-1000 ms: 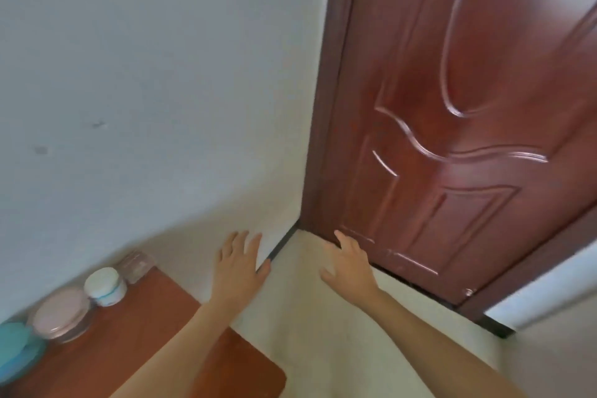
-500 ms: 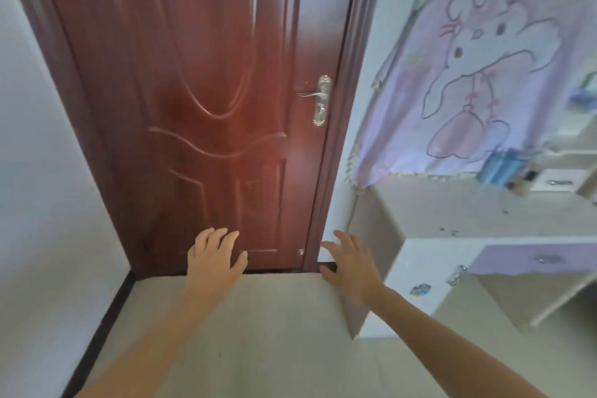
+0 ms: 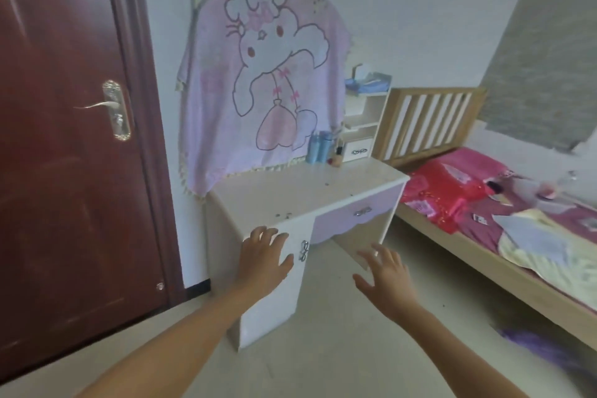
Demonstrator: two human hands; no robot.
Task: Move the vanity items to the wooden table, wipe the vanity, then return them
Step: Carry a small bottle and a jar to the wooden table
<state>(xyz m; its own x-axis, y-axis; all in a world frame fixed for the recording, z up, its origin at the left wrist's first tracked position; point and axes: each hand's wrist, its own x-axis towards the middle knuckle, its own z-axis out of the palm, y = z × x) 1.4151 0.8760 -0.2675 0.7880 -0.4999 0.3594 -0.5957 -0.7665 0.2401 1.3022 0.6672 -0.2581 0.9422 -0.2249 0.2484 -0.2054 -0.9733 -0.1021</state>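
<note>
Left hand [image 3: 263, 260] and right hand [image 3: 386, 273], fingers spread and empty, hovering before the white vanity [image 3: 290, 194], blue bottles [image 3: 318, 147] at its back.

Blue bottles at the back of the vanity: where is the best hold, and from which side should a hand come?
Probably round the mid-body, one at a time, from the front edge of the vanity. The blue bottles stand upright, tall and slim, close together; a cloth hangs right behind them, and a small bottle and shelf unit crowd their right.
</note>
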